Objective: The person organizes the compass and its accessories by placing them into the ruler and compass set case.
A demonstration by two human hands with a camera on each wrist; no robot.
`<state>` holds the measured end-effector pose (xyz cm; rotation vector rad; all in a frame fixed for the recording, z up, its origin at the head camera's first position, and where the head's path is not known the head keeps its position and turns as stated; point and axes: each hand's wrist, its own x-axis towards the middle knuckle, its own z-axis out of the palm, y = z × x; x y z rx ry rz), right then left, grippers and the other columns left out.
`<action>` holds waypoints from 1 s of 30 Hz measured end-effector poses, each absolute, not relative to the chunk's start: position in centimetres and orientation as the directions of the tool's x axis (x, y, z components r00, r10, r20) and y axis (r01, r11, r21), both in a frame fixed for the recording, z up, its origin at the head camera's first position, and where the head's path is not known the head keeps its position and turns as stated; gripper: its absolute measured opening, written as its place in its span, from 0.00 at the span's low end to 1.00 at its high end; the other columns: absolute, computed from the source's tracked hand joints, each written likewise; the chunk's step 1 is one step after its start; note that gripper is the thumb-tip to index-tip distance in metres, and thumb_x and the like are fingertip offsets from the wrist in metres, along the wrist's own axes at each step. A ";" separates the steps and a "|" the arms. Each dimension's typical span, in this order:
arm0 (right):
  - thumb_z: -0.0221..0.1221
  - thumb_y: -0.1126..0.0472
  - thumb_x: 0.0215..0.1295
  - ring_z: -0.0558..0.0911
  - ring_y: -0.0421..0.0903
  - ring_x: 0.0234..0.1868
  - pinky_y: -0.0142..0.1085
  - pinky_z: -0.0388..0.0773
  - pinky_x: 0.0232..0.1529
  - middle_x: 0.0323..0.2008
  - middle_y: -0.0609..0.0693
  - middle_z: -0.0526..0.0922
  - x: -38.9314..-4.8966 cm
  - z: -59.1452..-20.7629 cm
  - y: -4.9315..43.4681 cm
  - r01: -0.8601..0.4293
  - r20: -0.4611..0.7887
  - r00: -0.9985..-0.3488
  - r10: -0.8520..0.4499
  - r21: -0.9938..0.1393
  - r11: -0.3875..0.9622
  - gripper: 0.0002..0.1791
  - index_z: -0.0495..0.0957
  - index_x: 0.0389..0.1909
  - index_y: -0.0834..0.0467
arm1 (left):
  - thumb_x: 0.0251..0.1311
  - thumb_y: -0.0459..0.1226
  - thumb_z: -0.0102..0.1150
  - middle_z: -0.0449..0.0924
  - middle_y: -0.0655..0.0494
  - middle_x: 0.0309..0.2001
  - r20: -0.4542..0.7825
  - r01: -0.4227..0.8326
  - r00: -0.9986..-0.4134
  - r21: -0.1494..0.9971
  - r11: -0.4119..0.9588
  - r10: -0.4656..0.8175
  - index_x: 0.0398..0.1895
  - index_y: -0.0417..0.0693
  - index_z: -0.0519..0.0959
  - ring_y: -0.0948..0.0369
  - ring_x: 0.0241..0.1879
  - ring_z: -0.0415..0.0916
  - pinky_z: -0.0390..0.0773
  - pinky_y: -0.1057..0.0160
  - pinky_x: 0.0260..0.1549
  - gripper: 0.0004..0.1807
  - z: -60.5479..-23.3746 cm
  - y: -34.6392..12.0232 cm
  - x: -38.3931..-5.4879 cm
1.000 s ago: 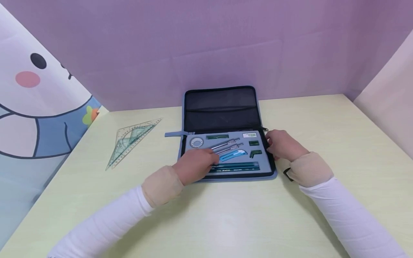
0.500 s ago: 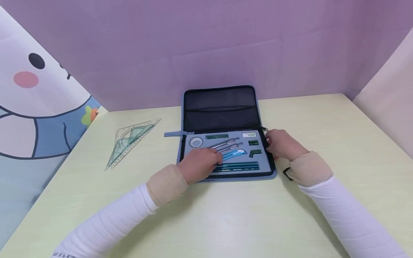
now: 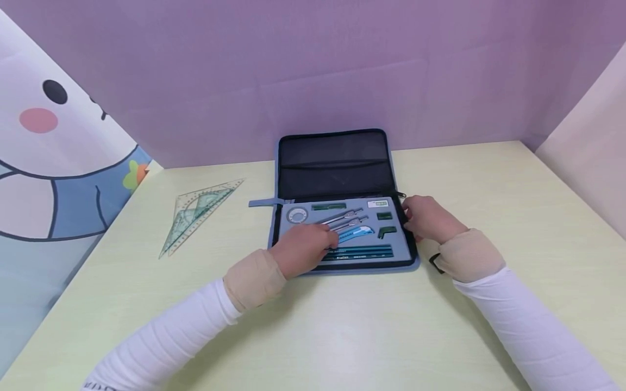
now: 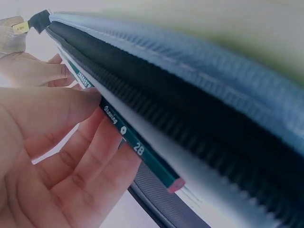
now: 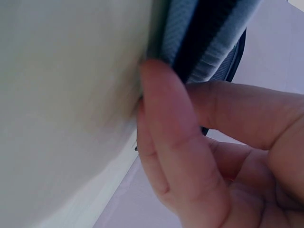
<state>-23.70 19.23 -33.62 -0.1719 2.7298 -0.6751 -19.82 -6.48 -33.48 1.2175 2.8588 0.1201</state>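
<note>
Your left hand pinches a dark green drawing pencil marked 2B between thumb and fingers, along the near side of the open blue fabric zip case with a dark lining, though you cannot tell whether it sits fully in the grey tray. Your right hand grips the case's right edge, thumb and fingers bent around it. Just beyond your left hand lie a light-blue plastic cutter and silver metal compasses, while transparent green-tinted set squares rest on the pale table, left of the case.
</note>
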 end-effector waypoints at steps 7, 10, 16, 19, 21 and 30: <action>0.52 0.75 0.61 0.81 0.50 0.28 0.34 0.81 0.25 0.40 0.68 0.75 -23.7 -33.6 19.3 -0.037 -0.284 -0.940 -0.190 -0.467 0.884 0.22 0.64 0.55 0.79 | 0.58 0.28 0.59 0.83 0.56 0.38 0.005 0.723 -0.690 0.071 0.688 0.724 0.37 0.49 0.83 0.61 0.34 0.78 0.80 0.63 0.36 0.09 -33.6 -6.3 -19.7; 0.52 0.75 0.61 0.81 0.50 0.30 0.34 0.81 0.26 0.41 0.68 0.74 -23.7 -33.6 19.2 -0.031 -0.291 -0.939 -0.184 -0.461 0.887 0.22 0.64 0.56 0.79 | 0.58 0.28 0.58 0.83 0.55 0.38 0.003 0.726 -0.686 0.065 0.685 0.727 0.37 0.48 0.83 0.61 0.34 0.79 0.80 0.64 0.37 0.09 -33.5 -6.3 -19.7; 0.52 0.75 0.62 0.81 0.51 0.31 0.33 0.81 0.26 0.41 0.68 0.74 -23.7 -33.6 19.2 -0.032 -0.288 -0.940 -0.184 -0.464 0.885 0.22 0.64 0.56 0.79 | 0.58 0.27 0.57 0.83 0.55 0.39 -0.005 0.726 -0.685 0.072 0.684 0.728 0.37 0.47 0.83 0.61 0.35 0.79 0.80 0.64 0.38 0.09 -33.5 -6.3 -19.6; 0.52 0.75 0.62 0.81 0.51 0.31 0.33 0.81 0.26 0.41 0.68 0.74 -23.7 -33.6 19.2 -0.031 -0.286 -0.940 -0.185 -0.467 0.884 0.22 0.64 0.56 0.79 | 0.58 0.27 0.56 0.83 0.55 0.39 -0.009 0.725 -0.687 0.066 0.686 0.727 0.38 0.47 0.83 0.61 0.35 0.79 0.80 0.64 0.38 0.10 -33.4 -6.3 -19.6; 0.52 0.75 0.62 0.81 0.51 0.31 0.33 0.81 0.25 0.41 0.68 0.74 -23.7 -33.6 19.1 -0.030 -0.287 -0.940 -0.184 -0.466 0.884 0.22 0.64 0.56 0.79 | 0.59 0.27 0.56 0.83 0.55 0.40 -0.011 0.724 -0.688 0.061 0.687 0.725 0.38 0.47 0.83 0.61 0.36 0.79 0.80 0.64 0.39 0.10 -33.5 -6.2 -19.6; 0.52 0.75 0.61 0.81 0.52 0.32 0.33 0.81 0.25 0.40 0.68 0.74 -23.6 -33.5 19.2 -0.034 -0.283 -0.941 -0.188 -0.472 0.881 0.22 0.64 0.56 0.79 | 0.59 0.27 0.56 0.83 0.55 0.40 0.008 0.733 -0.680 0.050 0.678 0.734 0.38 0.48 0.83 0.61 0.37 0.80 0.80 0.65 0.39 0.10 -33.5 -6.2 -19.6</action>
